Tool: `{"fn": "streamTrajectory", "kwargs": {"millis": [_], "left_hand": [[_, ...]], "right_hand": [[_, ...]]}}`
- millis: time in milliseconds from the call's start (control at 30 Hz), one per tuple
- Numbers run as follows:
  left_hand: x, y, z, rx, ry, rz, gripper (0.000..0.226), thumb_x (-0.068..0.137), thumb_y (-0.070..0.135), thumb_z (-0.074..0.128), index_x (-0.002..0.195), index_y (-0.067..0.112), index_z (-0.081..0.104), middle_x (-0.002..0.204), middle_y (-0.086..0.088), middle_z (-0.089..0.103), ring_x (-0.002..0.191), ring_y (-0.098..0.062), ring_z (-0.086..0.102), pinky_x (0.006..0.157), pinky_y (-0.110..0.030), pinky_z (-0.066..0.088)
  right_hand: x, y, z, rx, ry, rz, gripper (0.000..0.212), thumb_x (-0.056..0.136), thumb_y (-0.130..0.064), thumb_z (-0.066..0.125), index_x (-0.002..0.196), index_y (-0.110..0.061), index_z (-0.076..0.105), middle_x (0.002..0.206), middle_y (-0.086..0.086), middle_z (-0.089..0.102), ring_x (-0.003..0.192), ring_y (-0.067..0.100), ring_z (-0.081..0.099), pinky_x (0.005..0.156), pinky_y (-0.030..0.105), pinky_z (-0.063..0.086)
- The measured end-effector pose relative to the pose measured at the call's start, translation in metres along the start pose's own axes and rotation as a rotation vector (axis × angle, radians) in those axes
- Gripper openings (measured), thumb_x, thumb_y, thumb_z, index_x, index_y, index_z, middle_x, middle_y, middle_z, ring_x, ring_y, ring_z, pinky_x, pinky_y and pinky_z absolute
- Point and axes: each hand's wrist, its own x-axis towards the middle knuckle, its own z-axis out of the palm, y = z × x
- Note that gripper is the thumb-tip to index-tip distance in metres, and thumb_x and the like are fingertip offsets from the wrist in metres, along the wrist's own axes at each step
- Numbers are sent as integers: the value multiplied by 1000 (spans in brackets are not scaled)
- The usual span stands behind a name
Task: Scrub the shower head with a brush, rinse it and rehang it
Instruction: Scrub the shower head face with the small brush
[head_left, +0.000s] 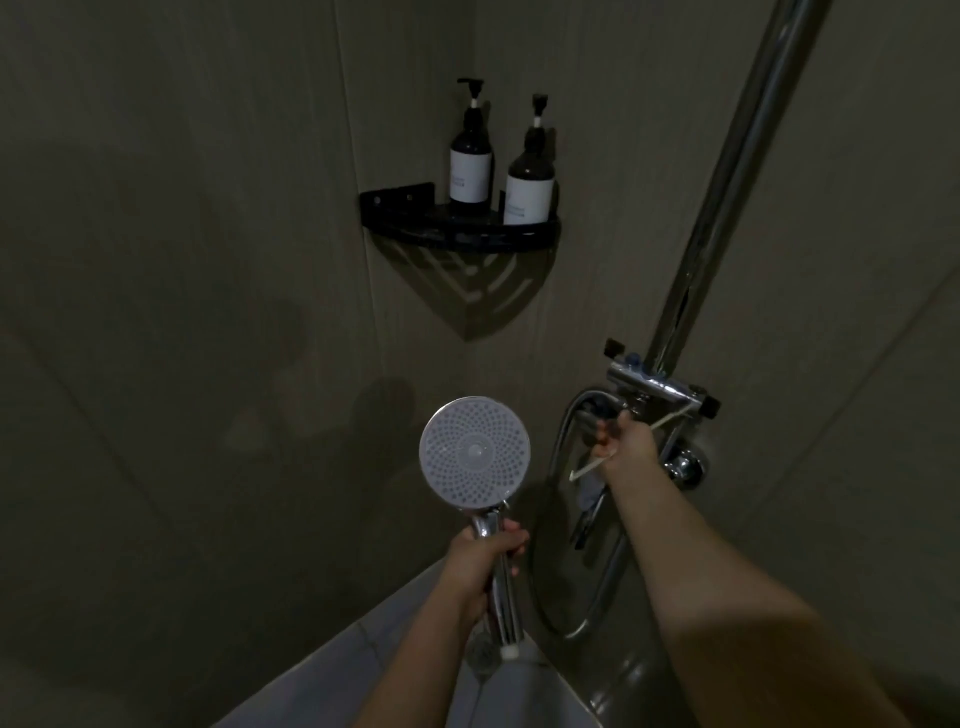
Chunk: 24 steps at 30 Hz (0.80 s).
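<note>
We're gripping the chrome handle of the shower head (475, 451) in our left hand (480, 558), round white nozzle face toward us; right hand (623, 441) is curling around the thin pale brush (589, 470) at the valve (660, 387).

1. Black corner shelf (457, 228): fixed where two wall panels meet, above and to the left of the point where the right hand (623, 441) grips at the mixer.
2. Left pump bottle (470, 156): dark, white label, upright on the shelf, towards the back.
3. Right pump bottle (531, 174): same type, upright, just beside the first, at the shelf's right end.
</note>
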Motion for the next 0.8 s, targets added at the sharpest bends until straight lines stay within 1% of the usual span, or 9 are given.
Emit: {"fn": "streamTrajectory", "kwargs": {"millis": [100,167,267,333,400,500,600,700,800], "left_hand": [[-1,1,2,-19,3,-8,20,78,-12,61,74,7,56,51,-3,57,42,-8,56,37,-18,42],[-1,2,2,-12,0,-5,20,78,-12,61,75,6,56,53,-4,57,41,-8,56,37,-17,41],[0,4,-1,13,-5,3,19,77,-10,62,75,7,57,50,0,60,43,-7,57,38,-17,42],[0,5,-4,29,1,7,18,77,-9,63,75,8,58,51,1,61,46,-8,57,40,-19,43],[1,5,-6,27,8,5,18,76,-8,64,76,9,58,56,-2,61,50,-10,57,42,-20,44],[0,2,-6,25,1,-7,18,77,-7,65,76,10,58,58,-3,60,51,-10,57,44,-21,44],[-2,1,-7,30,-2,-8,18,77,-8,64,76,9,58,52,0,61,46,-8,58,42,-19,44],[-3,3,-11,25,-20,-2,18,78,-9,62,76,8,57,47,2,60,42,-6,57,40,-17,43],[-2,5,-18,31,-33,4,18,78,-8,62,76,9,57,47,3,60,43,-5,57,40,-17,43]], "right_hand": [[0,-1,10,16,126,-6,21,93,-15,46,72,-17,47,69,0,43,52,8,37,45,17,28],[-1,2,13,49,140,-26,20,92,-17,48,72,-17,48,67,-2,44,51,7,36,46,17,26],[-2,10,5,145,-11,1,24,95,-25,44,73,-17,47,66,0,48,46,6,39,39,14,23],[-1,8,-1,238,-132,49,26,97,-25,40,74,-15,45,68,1,46,35,6,40,32,13,23],[1,4,0,262,-140,69,27,98,-23,36,73,-15,42,65,0,38,30,4,34,27,12,20],[0,4,10,215,-13,42,27,97,-22,38,71,-17,39,61,-2,33,39,3,30,26,12,18],[-4,9,20,81,208,-44,22,92,-24,51,71,-16,46,61,0,44,44,5,38,28,13,27],[-5,18,22,-90,410,-152,24,83,-34,62,86,-11,60,68,3,59,50,10,53,40,20,40],[-3,28,23,-331,552,-274,40,81,-38,63,101,-4,64,90,13,68,77,27,67,60,27,45]]}}
